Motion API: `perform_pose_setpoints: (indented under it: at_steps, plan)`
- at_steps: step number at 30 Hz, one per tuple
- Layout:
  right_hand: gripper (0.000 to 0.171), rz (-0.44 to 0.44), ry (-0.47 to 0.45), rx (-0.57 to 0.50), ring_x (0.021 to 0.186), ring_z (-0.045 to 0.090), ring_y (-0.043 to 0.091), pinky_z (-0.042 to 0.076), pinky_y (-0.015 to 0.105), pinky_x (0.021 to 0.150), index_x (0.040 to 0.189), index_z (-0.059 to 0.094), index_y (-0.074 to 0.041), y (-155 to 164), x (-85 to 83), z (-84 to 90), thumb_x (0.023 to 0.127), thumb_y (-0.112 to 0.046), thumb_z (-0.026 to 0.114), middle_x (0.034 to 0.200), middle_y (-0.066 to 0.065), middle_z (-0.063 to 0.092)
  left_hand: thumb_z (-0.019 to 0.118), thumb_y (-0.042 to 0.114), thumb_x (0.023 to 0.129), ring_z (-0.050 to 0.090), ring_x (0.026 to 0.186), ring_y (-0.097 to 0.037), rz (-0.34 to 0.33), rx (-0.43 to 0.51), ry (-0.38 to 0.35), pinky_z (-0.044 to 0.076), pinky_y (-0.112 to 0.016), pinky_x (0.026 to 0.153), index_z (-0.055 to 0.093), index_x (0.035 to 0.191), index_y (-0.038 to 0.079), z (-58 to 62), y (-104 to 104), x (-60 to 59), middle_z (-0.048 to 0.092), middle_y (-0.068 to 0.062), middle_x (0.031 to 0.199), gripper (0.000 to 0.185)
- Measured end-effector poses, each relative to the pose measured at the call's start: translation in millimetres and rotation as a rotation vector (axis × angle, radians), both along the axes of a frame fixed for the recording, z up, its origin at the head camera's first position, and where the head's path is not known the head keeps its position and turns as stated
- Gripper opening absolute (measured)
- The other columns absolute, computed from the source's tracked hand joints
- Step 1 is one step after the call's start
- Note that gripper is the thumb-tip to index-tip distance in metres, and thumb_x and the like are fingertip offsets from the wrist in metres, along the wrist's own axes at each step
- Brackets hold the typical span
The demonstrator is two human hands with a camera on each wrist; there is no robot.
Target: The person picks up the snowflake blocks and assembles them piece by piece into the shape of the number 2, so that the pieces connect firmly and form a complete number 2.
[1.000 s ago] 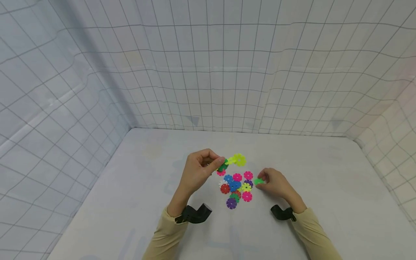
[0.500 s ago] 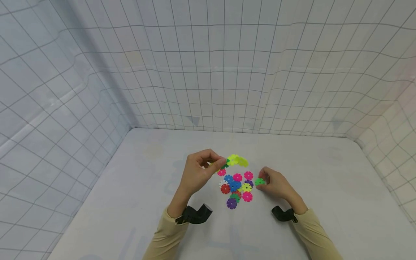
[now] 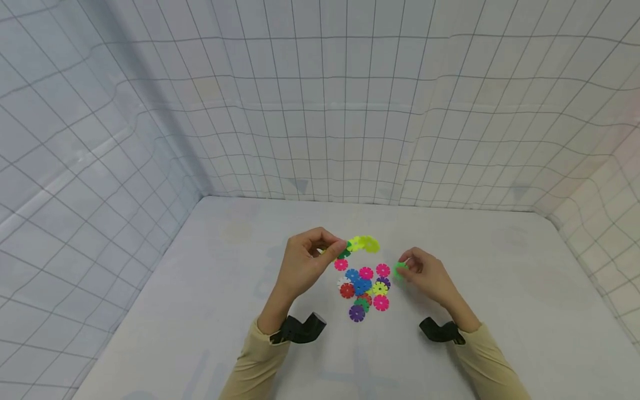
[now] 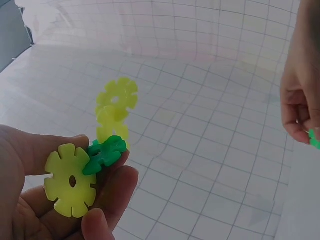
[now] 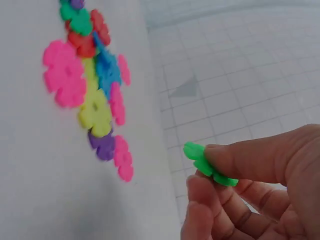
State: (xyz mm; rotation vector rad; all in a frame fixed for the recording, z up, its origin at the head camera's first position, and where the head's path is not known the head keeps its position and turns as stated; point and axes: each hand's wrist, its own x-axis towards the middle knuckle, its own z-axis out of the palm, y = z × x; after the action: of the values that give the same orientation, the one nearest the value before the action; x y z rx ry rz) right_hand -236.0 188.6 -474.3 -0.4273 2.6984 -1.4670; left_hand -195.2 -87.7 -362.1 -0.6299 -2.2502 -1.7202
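My left hand (image 3: pixel 305 264) pinches a short chain of flower-shaped interlocking discs above the table. In the left wrist view, a yellow disc (image 4: pixel 61 167) is nearest the palm. Slotted onto it is a dark green disc (image 4: pixel 107 154), and two more yellow discs (image 4: pixel 129 92) extend beyond the fingertips. Off to the right, my right hand (image 3: pixel 430 278) pinches a single bright green interlocking disc (image 5: pixel 197 154) between thumb and fingers. Part of that disc is hidden by the thumb.
Between the hands a loose cluster of interlocking discs lies on the white table (image 3: pixel 200 311), including a purple disc (image 3: pixel 357 314), a pink disc (image 3: pixel 381 303) and a red disc (image 3: pixel 347 290). White gridded sheeting (image 3: pixel 350 111) encloses the back and sides.
My right hand has lifted slightly away from the table with the bright green disc. In my left hand the chain has turned, its yellow end changing angle.
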Motion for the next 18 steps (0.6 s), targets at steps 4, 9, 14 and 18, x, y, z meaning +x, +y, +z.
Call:
perform_pose_setpoints:
  at_steps: [4, 9, 14, 18]
  plan:
    - [0.022, 0.013, -0.076, -0.24, 0.066, 0.059, 0.034, 0.052, 0.033, 0.059, 0.104, 0.056, 0.0, -3.7, 7.7, 21.6, 0.089, -0.011, 0.068, 0.08, 0.013, 0.055, 0.069, 0.008, 0.087, 0.064, 0.07, -0.02, -0.008, 0.01, -0.012, 0.041, -0.023, 0.05, 0.069, 0.085, 0.001, -11.9, -0.8, -7.1, 0.069, -0.006, 0.078, 0.007]
    - [0.026, 0.065, -0.129, -0.474, 0.067, 0.064, 0.026, 0.054, 0.032, 0.063, 0.107, 0.051, 0.005, -9.2, 22.1, 46.8, 0.091, -0.011, 0.065, 0.083, 0.015, 0.057, 0.07, 0.016, 0.088, 0.062, 0.069, -0.015, 0.0, -0.012, 0.0, 0.038, -0.024, 0.049, 0.07, 0.084, 0.007, -14.2, -0.8, -8.4, 0.068, 0.001, 0.075, 0.01]
    - [0.021, 0.128, -0.147, -0.62, 0.067, 0.065, 0.021, 0.054, 0.031, 0.063, 0.108, 0.049, 0.004, -13.0, 36.6, 64.3, 0.092, -0.004, 0.061, 0.081, 0.011, 0.058, 0.07, 0.018, 0.088, 0.061, 0.07, -0.012, 0.011, -0.054, -0.005, 0.038, -0.025, 0.052, 0.07, 0.085, 0.009, -14.9, 0.1, -8.7, 0.068, 0.005, 0.076, 0.01]
    - [0.02, 0.152, -0.145, -0.669, 0.068, 0.065, 0.021, 0.054, 0.032, 0.063, 0.108, 0.049, 0.003, -15.6, 45.2, 72.8, 0.092, -0.001, 0.06, 0.082, 0.01, 0.059, 0.071, 0.018, 0.087, 0.061, 0.071, -0.011, 0.004, -0.078, -0.01, 0.039, -0.025, 0.053, 0.07, 0.086, 0.01, -15.5, 1.0, -8.7, 0.068, 0.006, 0.077, 0.008]
